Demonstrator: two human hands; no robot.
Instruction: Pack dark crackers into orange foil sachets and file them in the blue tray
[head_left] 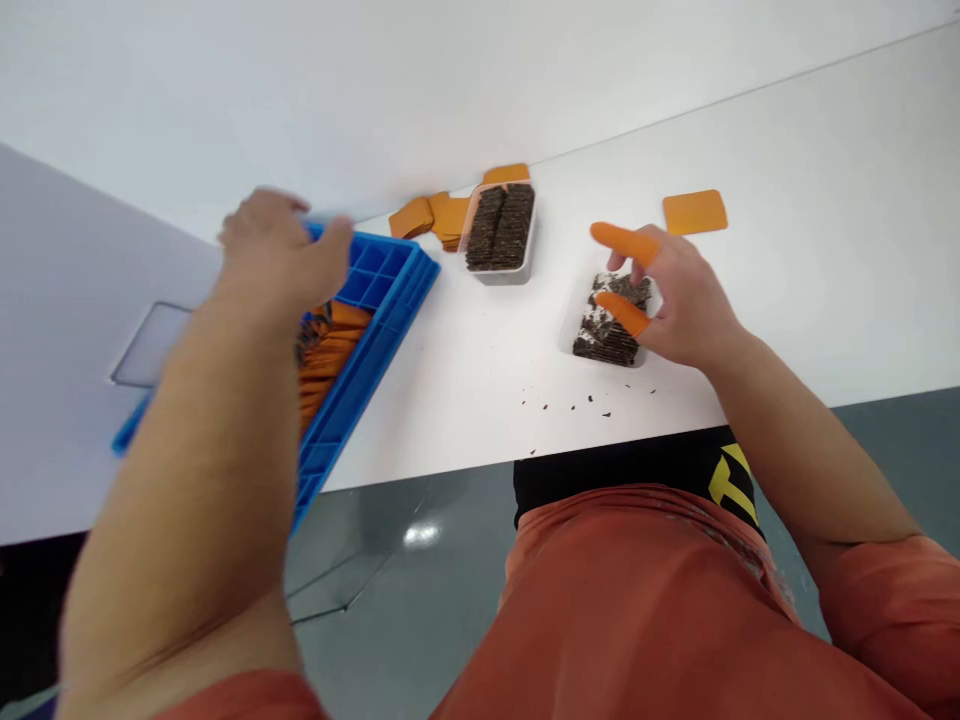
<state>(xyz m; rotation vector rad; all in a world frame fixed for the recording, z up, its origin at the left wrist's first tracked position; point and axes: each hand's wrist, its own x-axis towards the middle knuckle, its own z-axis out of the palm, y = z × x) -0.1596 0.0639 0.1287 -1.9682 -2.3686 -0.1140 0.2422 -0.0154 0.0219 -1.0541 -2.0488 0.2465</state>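
Note:
My left hand (281, 250) is over the far left end of a blue crate (390, 345); its fingertips are blurred, and whether they hold anything is hidden. Orange packets (330, 350) lie inside the crate, partly behind my forearm. My right hand (675, 295) wears orange covers on thumb and index finger, which are spread apart with nothing between them. It hovers over the right side of a clear container (570, 340) holding dark, ridged pieces (606, 345) with white patches.
A second clear container (510, 275) of dark strips (499, 225) stands farther back. Beside it lie orange cards (450, 218); another orange card (695, 212) lies at right. Dark crumbs (590, 400) dot the white table (457, 400) near its front edge.

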